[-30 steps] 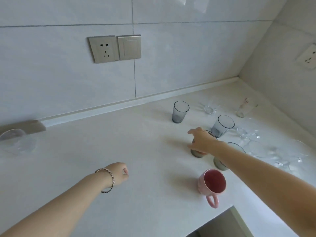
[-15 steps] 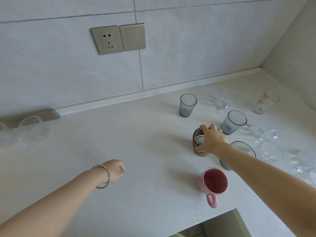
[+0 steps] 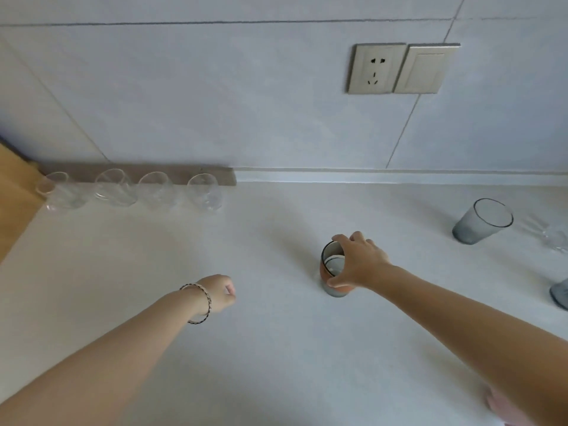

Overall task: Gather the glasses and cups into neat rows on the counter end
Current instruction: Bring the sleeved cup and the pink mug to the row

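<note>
Near edge: a pink cup [image 3: 504,408] sits cut off at the bottom right corner, under the right forearm. White desk [image 3: 276,348], matte, mostly bare through the middle. Left hand [image 3: 219,292] hovers low over the desk, fingers curled into a loose fist, holding nothing; a bracelet [image 3: 199,302] rings the wrist. Right hand [image 3: 358,261] grips the orange-and-grey cup [image 3: 333,273] from above, fingers wrapped over its rim; whether the cup's base touches the desk is hard to tell. Wide open surface lies between this cup and the desk's left end.

Right side: one grey tumbler [image 3: 481,221] stands whole; a second grey glass [image 3: 561,293] is cut off by the frame; a clear glass [image 3: 553,238] beside it is barely legible.

Far left: four clear glasses [image 3: 129,192] in a row against the wall, by a wooden edge [image 3: 15,195]. White tiled wall behind carries a socket [image 3: 376,69] and switch [image 3: 425,69].
</note>
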Demonstrator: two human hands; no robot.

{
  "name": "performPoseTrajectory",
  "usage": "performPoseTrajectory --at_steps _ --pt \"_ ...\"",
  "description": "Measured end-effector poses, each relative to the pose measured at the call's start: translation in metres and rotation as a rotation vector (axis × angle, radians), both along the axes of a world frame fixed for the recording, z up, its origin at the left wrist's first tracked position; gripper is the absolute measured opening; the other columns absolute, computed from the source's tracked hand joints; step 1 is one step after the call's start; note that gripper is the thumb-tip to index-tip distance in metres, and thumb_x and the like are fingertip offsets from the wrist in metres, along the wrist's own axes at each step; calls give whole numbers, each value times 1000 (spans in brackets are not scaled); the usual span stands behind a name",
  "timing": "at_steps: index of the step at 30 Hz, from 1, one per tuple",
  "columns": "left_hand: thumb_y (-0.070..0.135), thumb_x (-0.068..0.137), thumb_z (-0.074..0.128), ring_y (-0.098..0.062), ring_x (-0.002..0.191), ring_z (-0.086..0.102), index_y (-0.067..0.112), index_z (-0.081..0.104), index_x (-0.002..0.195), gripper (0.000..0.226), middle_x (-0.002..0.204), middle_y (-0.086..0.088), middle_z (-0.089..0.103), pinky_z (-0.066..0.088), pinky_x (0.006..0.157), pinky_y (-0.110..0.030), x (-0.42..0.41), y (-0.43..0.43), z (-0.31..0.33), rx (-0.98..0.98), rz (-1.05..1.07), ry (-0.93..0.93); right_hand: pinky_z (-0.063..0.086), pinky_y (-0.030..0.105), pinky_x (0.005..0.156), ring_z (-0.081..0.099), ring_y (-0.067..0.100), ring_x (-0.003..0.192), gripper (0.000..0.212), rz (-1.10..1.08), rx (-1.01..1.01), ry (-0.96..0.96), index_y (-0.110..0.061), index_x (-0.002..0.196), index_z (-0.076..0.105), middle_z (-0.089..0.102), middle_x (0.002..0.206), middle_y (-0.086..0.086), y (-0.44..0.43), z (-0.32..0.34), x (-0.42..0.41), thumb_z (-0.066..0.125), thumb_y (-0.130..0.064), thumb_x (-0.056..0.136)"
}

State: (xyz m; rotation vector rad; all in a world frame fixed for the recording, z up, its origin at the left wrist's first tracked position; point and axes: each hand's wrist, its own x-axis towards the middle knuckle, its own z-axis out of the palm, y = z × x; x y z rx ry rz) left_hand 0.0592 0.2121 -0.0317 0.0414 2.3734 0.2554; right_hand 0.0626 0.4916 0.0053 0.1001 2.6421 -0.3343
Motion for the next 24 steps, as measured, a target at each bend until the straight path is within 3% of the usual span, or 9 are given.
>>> performPoseTrajectory --at_steps 7,11,15,19,24 --pt "19 92 43 -17 94 49 12 57 115 27 120 -4 57 34 80 -20 -36 -100 -12 9 59 -28 44 36 96 46 29 122 86 -24 -9 6 -30 140 32 41 130 5 -101 -1 -90 75 -44 67" --pt "20 92 43 -15 92 46 22 52 96 11 106 -2 54 39 86 -23 -60 -138 -21 12 59 -43 44 36 96 44 30 124 86 -95 13 75 -29 141 32 40 132 6 -138 -3 -145 75 -42 68" --pt "22 91 44 -17 104 53 21 56 104 18 116 -2 57 41 95 -25 -81 -155 -26 52 48 -37 45 37 94 42 31 125 83 -126 49 136 -28 141 32 39 133 7 -163 -12 -185 73 -40 70" --pt "24 90 45 -18 116 55 27 47 92 3 126 0 57 42 96 -27 -95 -163 -34 83 15 -41 44 38 95 41 32 125 82 -150 56 168 -24 142 30 38 136 9 -176 -20 -204 72 -43 73" --pt "24 91 44 -18 117 54 25 50 96 7 128 0 56 41 97 -26 -98 -154 -39 103 1 -47 41 39 99 39 31 130 95 -303 -55 194 -15 149 11 34 140 13 -180 -25 -187 65 -51 79"
